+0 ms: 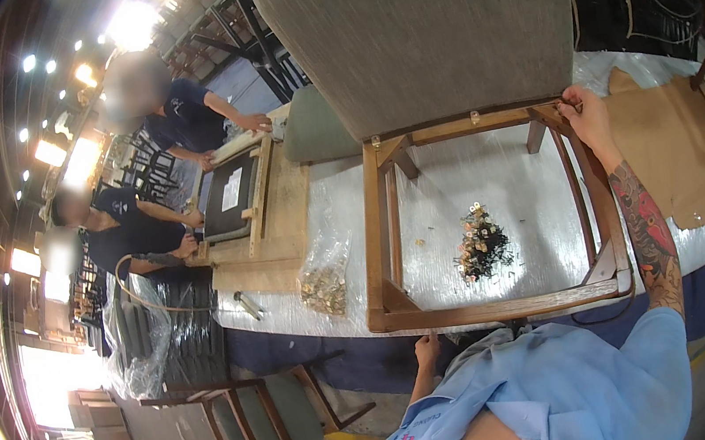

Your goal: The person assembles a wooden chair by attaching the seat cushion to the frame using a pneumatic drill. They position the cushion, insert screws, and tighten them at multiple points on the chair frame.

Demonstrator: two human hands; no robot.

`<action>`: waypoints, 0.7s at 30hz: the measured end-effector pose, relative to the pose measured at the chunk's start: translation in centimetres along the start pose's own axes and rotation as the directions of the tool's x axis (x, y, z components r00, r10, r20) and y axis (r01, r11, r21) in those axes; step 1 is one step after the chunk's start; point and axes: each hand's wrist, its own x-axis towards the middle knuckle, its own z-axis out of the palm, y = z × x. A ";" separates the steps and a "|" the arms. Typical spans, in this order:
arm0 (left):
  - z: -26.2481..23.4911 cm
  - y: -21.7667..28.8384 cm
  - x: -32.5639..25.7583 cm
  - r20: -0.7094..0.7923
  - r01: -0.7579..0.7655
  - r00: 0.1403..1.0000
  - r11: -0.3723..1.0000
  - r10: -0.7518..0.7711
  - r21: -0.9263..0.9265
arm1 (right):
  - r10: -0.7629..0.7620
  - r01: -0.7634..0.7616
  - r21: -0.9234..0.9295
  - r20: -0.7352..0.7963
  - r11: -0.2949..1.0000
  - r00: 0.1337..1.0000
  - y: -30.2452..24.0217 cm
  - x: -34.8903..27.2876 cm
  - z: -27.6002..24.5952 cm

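A wooden chair frame (pixel 498 308) with a grey upholstered back (pixel 426 37) lies on the plastic-covered table, its seat opening bare. At the frame's far right corner, my right hand (pixel 586 120) has its fingers pinched together against the wood; whatever they hold is too small to make out. My left hand (pixel 428 351) hangs low by the table's near edge, just below the near rail, its fingers curled and partly hidden. Small metal clips (pixel 475 119) sit along the far rail. Inside the opening lies a pile of small metal clips and dark screws (pixel 482 243).
Left of the frame are a clear bag of metal clips (pixel 324 290) and a metal cylinder tool (pixel 248 305) with a hose. Two people (pixel 188 108) handle a dark seat pad (pixel 234 195) on a wooden jig. Brown cardboard (pixel 673 151) lies right; chairs (pixel 250 420) stand lower left.
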 end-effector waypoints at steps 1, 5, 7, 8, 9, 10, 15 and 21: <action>1.1 -0.2 -0.1 0.024 -0.018 1.000 1.000 0.017 0.024 | 0.036 -0.036 0.027 0.011 0.999 0.999 -0.5 0.4 -0.2; 6.8 -1.0 3.2 0.028 -0.770 0.603 0.573 0.797 0.280 | -0.017 0.016 -0.014 -0.070 1.000 0.997 0.0 1.4 1.2; 8.7 1.8 3.0 0.040 -0.758 0.648 0.639 0.761 0.133 | -0.072 0.074 0.017 -0.108 0.997 0.992 0.2 1.9 1.9; 9.6 4.0 2.7 0.085 -0.708 0.703 0.706 0.706 -0.010 | -0.062 0.067 0.034 -0.134 0.997 0.989 0.9 1.8 1.6; 10.6 5.8 2.4 -0.039 -0.711 0.694 0.693 0.719 0.115 | -0.072 0.081 0.054 -0.144 0.995 0.987 0.5 1.4 1.9; 11.5 8.1 2.0 -0.159 -0.692 0.664 0.681 0.731 0.237 | -0.084 0.096 0.075 -0.156 0.993 0.984 0.1 1.2 1.7; 13.6 15.3 -0.2 -0.224 -0.567 0.677 0.691 0.701 0.448 | -0.104 0.113 0.064 -0.124 0.992 0.987 0.1 0.7 1.2; 15.5 16.3 0.7 -0.051 -0.513 0.769 0.663 0.637 0.545 | -0.089 0.101 0.102 -0.120 0.990 0.989 -0.5 0.6 1.3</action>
